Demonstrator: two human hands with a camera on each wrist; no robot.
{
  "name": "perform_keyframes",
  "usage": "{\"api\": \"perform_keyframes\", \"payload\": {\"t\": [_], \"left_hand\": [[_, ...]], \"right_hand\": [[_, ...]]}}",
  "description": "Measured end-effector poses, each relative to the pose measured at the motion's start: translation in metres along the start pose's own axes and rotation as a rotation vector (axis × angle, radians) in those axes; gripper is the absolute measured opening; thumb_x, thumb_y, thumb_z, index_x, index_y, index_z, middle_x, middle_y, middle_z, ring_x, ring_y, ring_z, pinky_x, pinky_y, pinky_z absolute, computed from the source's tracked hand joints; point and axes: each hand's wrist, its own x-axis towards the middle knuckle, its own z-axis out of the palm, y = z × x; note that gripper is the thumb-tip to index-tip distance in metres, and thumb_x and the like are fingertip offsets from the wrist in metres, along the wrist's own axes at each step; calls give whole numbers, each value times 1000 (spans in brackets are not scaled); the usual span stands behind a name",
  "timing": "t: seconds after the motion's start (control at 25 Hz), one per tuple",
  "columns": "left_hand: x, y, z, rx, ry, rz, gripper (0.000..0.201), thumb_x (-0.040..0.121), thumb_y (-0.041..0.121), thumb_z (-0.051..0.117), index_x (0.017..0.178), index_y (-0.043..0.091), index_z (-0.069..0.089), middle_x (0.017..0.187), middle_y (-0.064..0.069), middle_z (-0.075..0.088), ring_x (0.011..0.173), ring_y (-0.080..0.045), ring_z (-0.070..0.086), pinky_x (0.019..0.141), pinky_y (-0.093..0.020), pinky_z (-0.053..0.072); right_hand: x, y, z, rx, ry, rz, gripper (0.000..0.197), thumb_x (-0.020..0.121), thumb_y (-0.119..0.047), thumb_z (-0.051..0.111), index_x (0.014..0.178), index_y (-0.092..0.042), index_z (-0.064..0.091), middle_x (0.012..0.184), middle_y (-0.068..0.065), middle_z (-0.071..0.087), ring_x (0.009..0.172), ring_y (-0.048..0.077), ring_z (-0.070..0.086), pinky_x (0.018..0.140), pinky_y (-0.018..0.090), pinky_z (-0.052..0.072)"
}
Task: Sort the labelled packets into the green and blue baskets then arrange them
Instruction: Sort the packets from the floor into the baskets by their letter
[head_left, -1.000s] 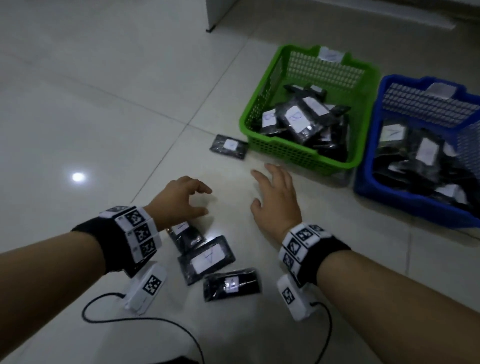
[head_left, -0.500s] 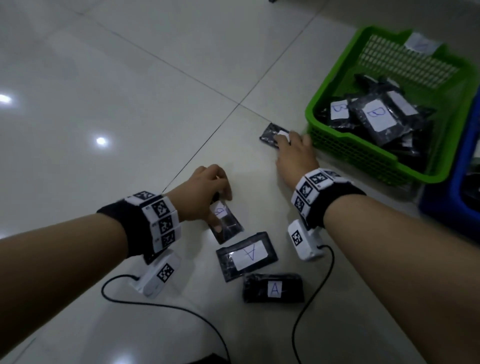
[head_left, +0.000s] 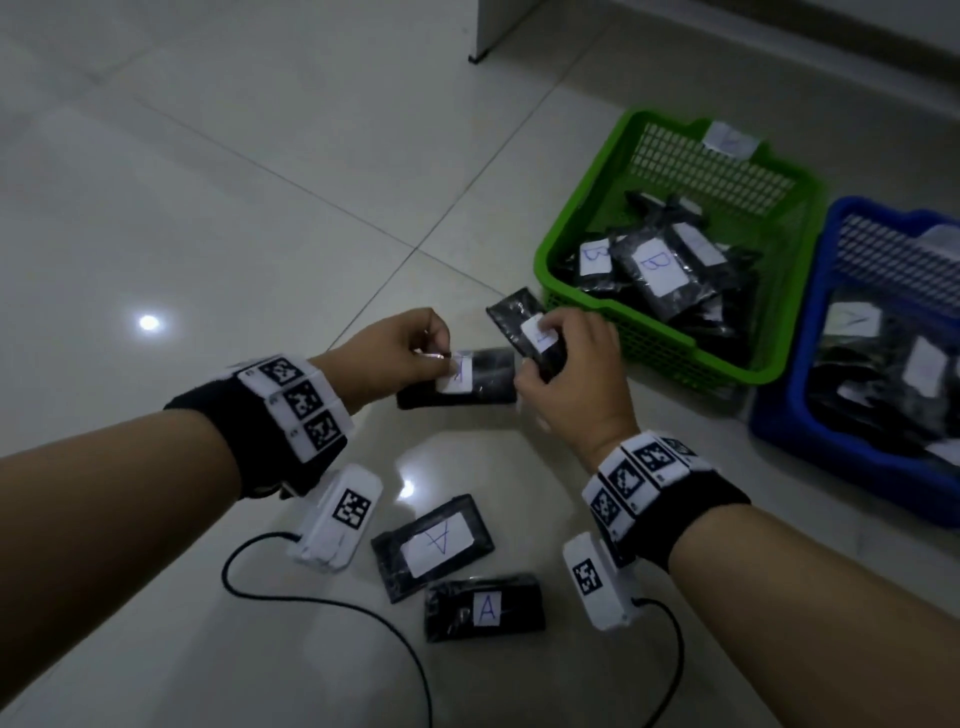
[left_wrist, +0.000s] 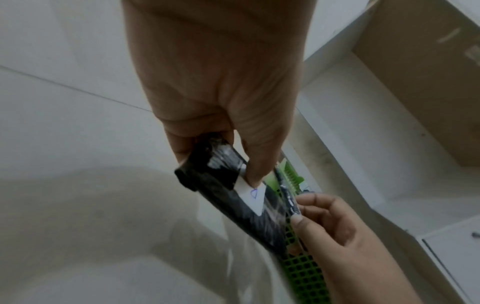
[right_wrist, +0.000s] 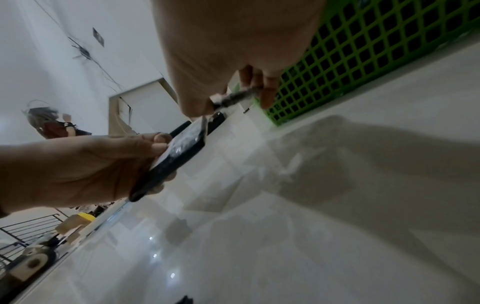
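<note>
My left hand (head_left: 400, 353) pinches a black packet (head_left: 485, 376) with a white label, held level above the floor; the same packet (left_wrist: 226, 185) shows under my thumb in the left wrist view. My right hand (head_left: 571, 364) grips a second black labelled packet (head_left: 519, 317), tilted, just left of the green basket (head_left: 571, 228). The two packets nearly touch. Seen edge-on, the right-hand packet (right_wrist: 233, 96) sits between my fingers in the right wrist view. The green basket holds several packets marked B. The blue basket (head_left: 779, 415) at the right holds several more.
Two packets marked A (head_left: 434, 545) (head_left: 485, 608) lie on the tiled floor between my forearms. Black cables (head_left: 311, 603) trail from the wrist units across the floor. A white cabinet corner (head_left: 488, 31) stands at the back.
Both hands have lifted packets off the floor: the left one raised the packet it was touching, the right one picked up the packet beside the green basket. The hands came together.
</note>
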Motion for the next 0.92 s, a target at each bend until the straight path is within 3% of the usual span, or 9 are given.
{"api": "perform_keyframes", "payload": {"t": [0.16, 0.24, 0.32, 0.4, 0.48, 0.56, 0.72, 0.84, 0.92], "left_hand": [[25, 40, 27, -313, 12, 9, 20, 88, 1, 53, 82, 17, 63, 84, -11, 60, 75, -23, 52, 64, -29, 45], [38, 62, 43, -403, 27, 50, 23, 91, -4, 47, 98, 10, 64, 94, -14, 61, 78, -23, 57, 68, -28, 53], [52, 78, 60, -395, 23, 113, 30, 90, -4, 50, 114, 9, 62, 112, -12, 62, 95, -23, 61, 87, -30, 54], [67, 88, 73, -224, 55, 162, 41, 87, -1, 58, 124, 15, 59, 126, -7, 60, 111, -19, 59, 99, -28, 47], [80, 93, 79, 42, 105, 200, 48, 86, 8, 63, 132, 19, 54, 132, -3, 56, 117, -15, 55, 99, -17, 38], [93, 95, 81, 326, 150, 277, 53, 86, 18, 65, 137, 18, 49, 140, -6, 45, 126, -18, 46, 100, -12, 27], [105, 98, 79, 685, 220, 308, 55, 86, 38, 63, 137, 25, 47, 136, -12, 36, 125, -32, 34, 109, -33, 28], [96, 90, 73, 658, 213, 316, 52, 86, 40, 61, 135, 25, 50, 132, -14, 39, 124, -34, 35, 108, -35, 28], [74, 78, 67, 575, 210, 376, 47, 85, 35, 64, 129, 23, 56, 126, -14, 44, 119, -31, 42, 105, -35, 36]], "right_hand": [[17, 19, -47, -47, 348, -6, 26, 72, -17, 65, 95, -7, 58, 100, 11, 57, 100, 27, 49, 80, 18, 30], [27, 35, -66, -113, 390, 77, 25, 74, -19, 65, 95, -7, 59, 101, 12, 59, 101, 30, 50, 84, 25, 34], [33, 52, -78, -193, 325, 120, 26, 78, -18, 65, 101, -8, 61, 108, 13, 59, 108, 32, 49, 90, 33, 40], [37, 64, -86, -219, 202, 149, 30, 85, -17, 63, 114, -10, 61, 126, 14, 54, 122, 32, 43, 104, 39, 38], [40, 69, -90, -237, 70, 175, 39, 92, -17, 56, 131, -16, 54, 148, 10, 38, 138, 27, 28, 114, 35, 25], [41, 69, -93, -251, -19, 180, 45, 96, -20, 50, 141, -21, 44, 157, 5, 22, 145, 23, 16, 117, 33, 18], [30, 62, -92, -241, -93, 200, 51, 97, -32, 48, 146, -29, 34, 161, -1, 4, 148, 21, 1, 120, 38, 11], [8, 55, -85, -225, -79, 140, 51, 94, -26, 52, 144, -27, 40, 161, -2, 5, 148, 19, 0, 122, 38, 9], [-11, 48, -78, -187, -69, 91, 47, 92, -18, 54, 139, -24, 48, 160, -1, 12, 148, 19, 5, 121, 35, 10]]}}
